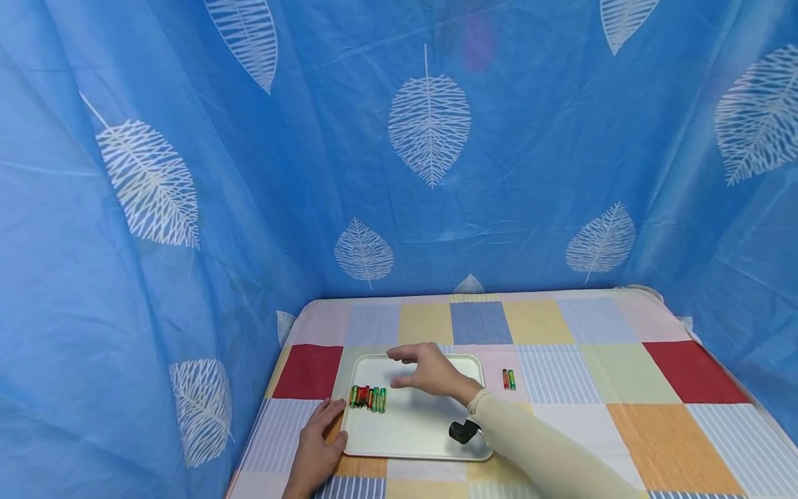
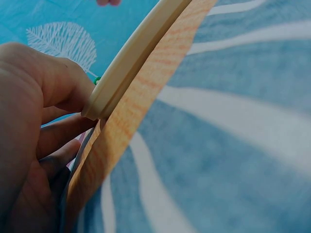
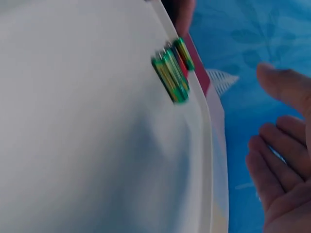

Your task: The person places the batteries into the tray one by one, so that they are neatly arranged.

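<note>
A white tray [image 1: 411, 433] lies on the table, seen large in the right wrist view. A row of several red and green batteries [image 1: 368, 398] stands side by side at its left edge, partly overlapping one another in the right wrist view. My left hand [image 1: 318, 447] rests against the tray's left rim, thumb and fingers extended; its wrist view shows it touching the rim's corner [image 2: 104, 99]. Over the upper middle of the tray hovers my right hand [image 1: 430, 371], thumb and fingers apart, holding nothing. To the right of the batteries, it touches none of them.
Two more batteries [image 1: 508, 379], one red and one green, lie on the patchwork tablecloth [image 1: 623, 374] right of the tray. A black device [image 1: 463, 432] shows below my right wrist. Blue curtains [image 1: 499, 138] with white leaves hang behind and at both sides.
</note>
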`<state>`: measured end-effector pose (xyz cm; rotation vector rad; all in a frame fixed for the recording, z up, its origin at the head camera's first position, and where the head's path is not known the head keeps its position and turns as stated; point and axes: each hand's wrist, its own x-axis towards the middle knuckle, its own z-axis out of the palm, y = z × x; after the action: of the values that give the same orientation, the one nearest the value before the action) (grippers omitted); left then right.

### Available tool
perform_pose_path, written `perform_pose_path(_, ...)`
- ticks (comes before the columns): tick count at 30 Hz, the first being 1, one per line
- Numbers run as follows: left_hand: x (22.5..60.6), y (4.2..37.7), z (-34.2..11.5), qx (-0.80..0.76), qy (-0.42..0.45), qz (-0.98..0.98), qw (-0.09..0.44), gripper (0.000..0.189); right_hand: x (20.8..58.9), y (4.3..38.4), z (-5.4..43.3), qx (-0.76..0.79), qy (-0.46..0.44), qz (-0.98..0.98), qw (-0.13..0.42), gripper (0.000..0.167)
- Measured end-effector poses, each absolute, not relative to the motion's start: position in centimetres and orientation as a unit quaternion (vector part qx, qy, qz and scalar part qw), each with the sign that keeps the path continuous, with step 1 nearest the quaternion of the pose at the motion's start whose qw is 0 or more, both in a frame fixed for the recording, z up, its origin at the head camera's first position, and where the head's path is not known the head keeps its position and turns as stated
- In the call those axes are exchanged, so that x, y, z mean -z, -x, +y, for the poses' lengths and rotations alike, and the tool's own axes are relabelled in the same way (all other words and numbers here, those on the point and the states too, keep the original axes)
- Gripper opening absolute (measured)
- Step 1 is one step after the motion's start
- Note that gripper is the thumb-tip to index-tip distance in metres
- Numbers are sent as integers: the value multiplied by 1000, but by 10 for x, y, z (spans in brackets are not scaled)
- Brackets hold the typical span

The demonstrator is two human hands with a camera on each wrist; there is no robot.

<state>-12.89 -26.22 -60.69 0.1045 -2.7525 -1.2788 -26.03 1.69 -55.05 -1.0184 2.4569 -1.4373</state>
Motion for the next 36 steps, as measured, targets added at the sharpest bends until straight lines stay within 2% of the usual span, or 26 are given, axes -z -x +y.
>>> perform_pose_path(19,609,129,-264,421,-27,-905,56,56,551,266,91,506,304,799,117,65)
perform_pose_path(36,610,129,-265,418,-13,-905,72,55,561,262,149,547,288,777,115,55)
